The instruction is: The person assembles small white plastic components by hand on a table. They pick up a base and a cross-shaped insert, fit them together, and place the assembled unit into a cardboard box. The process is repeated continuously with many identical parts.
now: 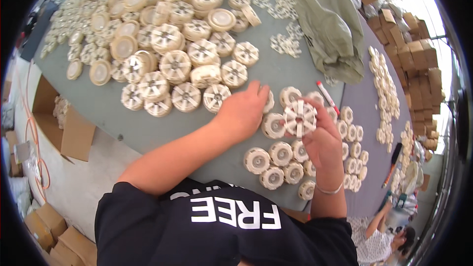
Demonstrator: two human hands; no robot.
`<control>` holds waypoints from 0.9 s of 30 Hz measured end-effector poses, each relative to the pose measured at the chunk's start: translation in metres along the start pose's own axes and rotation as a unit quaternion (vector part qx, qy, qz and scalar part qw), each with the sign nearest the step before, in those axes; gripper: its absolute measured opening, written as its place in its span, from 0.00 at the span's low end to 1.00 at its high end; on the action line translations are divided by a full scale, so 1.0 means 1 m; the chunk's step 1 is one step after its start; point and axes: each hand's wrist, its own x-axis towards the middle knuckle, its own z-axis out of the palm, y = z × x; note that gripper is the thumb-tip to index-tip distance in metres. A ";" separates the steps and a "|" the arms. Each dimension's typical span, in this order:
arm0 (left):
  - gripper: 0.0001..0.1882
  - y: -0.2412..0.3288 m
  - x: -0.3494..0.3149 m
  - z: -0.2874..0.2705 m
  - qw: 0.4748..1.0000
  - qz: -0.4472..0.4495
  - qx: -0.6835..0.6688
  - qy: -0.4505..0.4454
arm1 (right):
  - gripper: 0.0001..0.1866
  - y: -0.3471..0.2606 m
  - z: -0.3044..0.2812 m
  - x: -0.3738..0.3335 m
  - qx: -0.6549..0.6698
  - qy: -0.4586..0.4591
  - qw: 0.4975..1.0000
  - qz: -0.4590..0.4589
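In my right hand (322, 135) is a cream plastic wheel part (300, 118), its spoked face turned up, gripped between thumb and fingers above the table. My left hand (244, 108) is closed, its fingers curled against another cream wheel (269, 102), which they partly hide. Around and below the right hand, round wheels with tyre-like treads and hubs (281, 153) lie in groups. A large heap of spoked wheel parts (175, 66) spreads out left of and beyond my left hand.
A red-and-white marker (327, 96) lies right of my right hand. An olive cloth (327, 24) covers the far table, near loose small parts (287, 42). More wheels (352, 165) stand at right. An open cardboard box (61, 118) is on the floor at left; another person (377, 236) sits at lower right.
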 end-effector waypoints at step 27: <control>0.40 -0.033 -0.181 -0.026 0.654 -0.083 -0.731 -0.179 | 0.34 0.064 0.095 -0.049 -0.392 -0.165 0.896 -0.126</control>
